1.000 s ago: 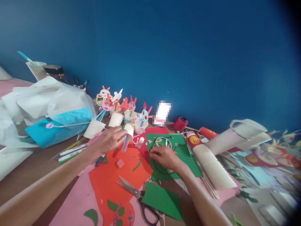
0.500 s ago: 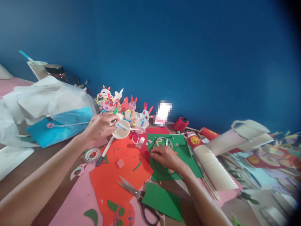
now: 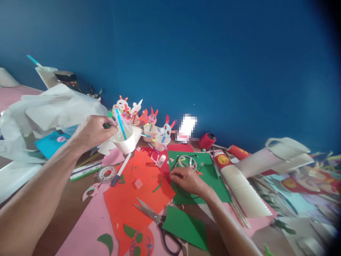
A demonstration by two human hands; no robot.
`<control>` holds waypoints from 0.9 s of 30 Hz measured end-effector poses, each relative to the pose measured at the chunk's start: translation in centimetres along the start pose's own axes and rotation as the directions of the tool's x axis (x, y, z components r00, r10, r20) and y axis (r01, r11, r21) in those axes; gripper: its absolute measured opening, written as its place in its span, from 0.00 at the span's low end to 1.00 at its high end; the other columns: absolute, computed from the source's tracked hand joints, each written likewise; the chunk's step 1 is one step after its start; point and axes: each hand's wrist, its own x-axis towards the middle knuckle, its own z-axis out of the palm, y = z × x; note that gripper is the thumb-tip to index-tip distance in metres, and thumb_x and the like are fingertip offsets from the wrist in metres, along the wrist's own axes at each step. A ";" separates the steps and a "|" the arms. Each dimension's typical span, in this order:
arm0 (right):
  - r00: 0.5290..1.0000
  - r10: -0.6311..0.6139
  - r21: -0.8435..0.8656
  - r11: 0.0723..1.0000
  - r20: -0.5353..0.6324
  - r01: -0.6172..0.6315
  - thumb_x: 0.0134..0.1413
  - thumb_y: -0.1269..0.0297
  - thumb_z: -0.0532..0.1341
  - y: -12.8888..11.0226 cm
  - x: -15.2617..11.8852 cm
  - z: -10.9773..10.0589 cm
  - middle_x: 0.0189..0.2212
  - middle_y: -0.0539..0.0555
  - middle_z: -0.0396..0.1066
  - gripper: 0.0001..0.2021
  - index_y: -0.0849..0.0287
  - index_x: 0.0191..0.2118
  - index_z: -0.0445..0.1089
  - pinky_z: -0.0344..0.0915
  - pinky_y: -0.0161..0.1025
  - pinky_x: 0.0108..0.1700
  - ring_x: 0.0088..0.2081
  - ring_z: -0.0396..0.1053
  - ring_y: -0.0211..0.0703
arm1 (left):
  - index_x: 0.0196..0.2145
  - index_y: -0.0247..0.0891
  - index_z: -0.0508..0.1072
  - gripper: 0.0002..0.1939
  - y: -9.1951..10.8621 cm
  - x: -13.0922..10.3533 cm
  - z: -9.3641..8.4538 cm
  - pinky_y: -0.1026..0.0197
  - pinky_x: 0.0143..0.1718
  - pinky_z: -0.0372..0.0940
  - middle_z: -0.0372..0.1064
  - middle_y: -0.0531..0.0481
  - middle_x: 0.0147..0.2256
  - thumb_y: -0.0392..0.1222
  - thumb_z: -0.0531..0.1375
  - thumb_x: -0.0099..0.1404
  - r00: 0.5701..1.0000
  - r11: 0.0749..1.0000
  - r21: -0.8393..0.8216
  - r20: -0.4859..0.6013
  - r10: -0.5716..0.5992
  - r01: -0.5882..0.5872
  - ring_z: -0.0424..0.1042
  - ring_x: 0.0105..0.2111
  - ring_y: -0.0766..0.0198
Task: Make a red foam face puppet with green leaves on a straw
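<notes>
My left hand [image 3: 97,131] is at the rim of a white paper cup [image 3: 127,143], fingers pinched together at its left side. A blue straw [image 3: 120,123] leans in this cup. Something dark green shows between those fingertips. My right hand [image 3: 186,180] rests over the green paper [image 3: 213,177], its fingers curled beside a coiled cable [image 3: 186,161]; whether it holds anything is hidden. Behind the cup, paper animal faces such as a pale blue one [image 3: 167,131] stand on straws in other white cups [image 3: 161,142].
Open scissors [image 3: 157,217] lie across orange paper [image 3: 125,199], near a tape roll [image 3: 107,173] and a marker [image 3: 121,170]. A long stack of white cups [image 3: 247,192] lies at the right. White plastic wrapping [image 3: 58,110] covers the left side. A blue wall rises behind.
My left hand has moved left, and the cup beside it is now upright with its blue straw standing up. Markers and pink paper at the left have come into view. My right hand stays put.
</notes>
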 end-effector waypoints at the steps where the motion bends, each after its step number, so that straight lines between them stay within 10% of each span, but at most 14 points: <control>1: 1.000 0.000 -0.002 1.000 0.002 0.000 0.53 0.66 0.54 0.0 0.0 0.0 0.28 0.50 0.73 0.09 0.56 0.32 0.72 0.59 0.31 0.32 0.31 0.68 0.37 | 0.28 0.34 0.73 0.13 0.1 0.0 0.1 0.68 0.24 0.55 0.66 0.55 0.20 0.42 0.54 0.48 1.000 1.000 0.025 0.013 -0.003 0.003 0.62 0.21 0.68; 14: 0.992 -0.120 -0.045 0.992 -0.028 0.118 0.55 0.68 0.53 -1.5 -0.1 0.0 0.29 0.51 0.73 0.09 0.57 0.31 0.71 0.59 0.32 0.33 0.31 0.68 0.38 | 0.28 0.37 0.74 0.13 -1.3 0.6 2.1 0.66 0.23 0.55 0.67 0.53 0.20 0.46 0.54 0.49 0.996 0.994 0.106 0.086 0.028 -0.037 0.63 0.21 0.65; 27: 0.894 -0.433 -0.189 0.874 0.116 0.447 0.57 0.58 0.51 -6.0 -1.4 4.6 0.42 0.53 0.69 0.12 0.54 0.43 0.66 0.55 0.44 0.47 0.45 0.62 0.44 | 0.27 0.36 0.74 0.13 -0.1 0.4 2.0 0.65 0.23 0.55 0.68 0.52 0.20 0.44 0.53 0.49 0.995 0.998 0.053 0.102 0.009 -0.015 0.62 0.21 0.66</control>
